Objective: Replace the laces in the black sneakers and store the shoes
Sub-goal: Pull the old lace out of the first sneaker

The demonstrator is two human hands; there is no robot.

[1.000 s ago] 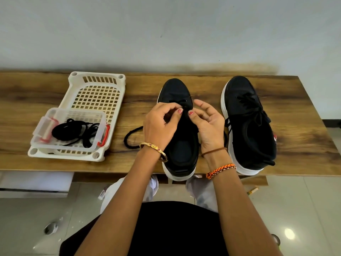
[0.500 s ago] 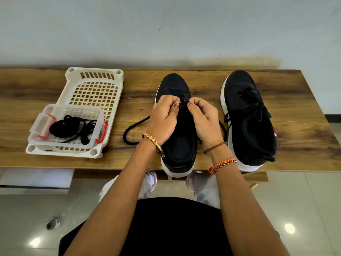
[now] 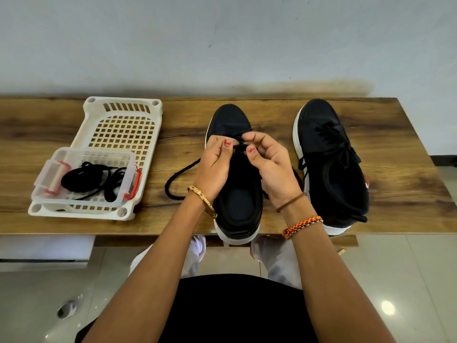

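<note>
At the middle of the bench (image 3: pixel 400 169), the near shoe (image 3: pixel 237 201) stands toe toward the wall, heel at the front edge. The left hand (image 3: pixel 215 167) and right hand (image 3: pixel 272 169) meet over its eyelets, fingers curled, each pinching the black lace (image 3: pixel 241 146) between thumb and forefinger. A loose run of that lace loops onto the wood to the left (image 3: pixel 173 181); whether the tip has entered an eyelet cannot be told, as the fingers hide it.

Handling, as judged: the lace is light, limp and cloth-woven, so it will buckle if pushed from far back; the best hold is close behind the stiff tip. The shoe looks soft in the upper and firm in the sole, and light enough to slide when the lace is tugged.

The second shoe (image 3: pixel 331 167) stands to the right, apart from the first and already laced. At the left, a white basket (image 3: pixel 99 120) carries a clear box (image 3: pixel 81 154) holding coiled black laces (image 3: pixel 91 179).

The bench is wood-grain, flat, set against a pale wall (image 3: pixel 222 40); glossy floor tiles (image 3: pixel 408 280) lie below.
</note>
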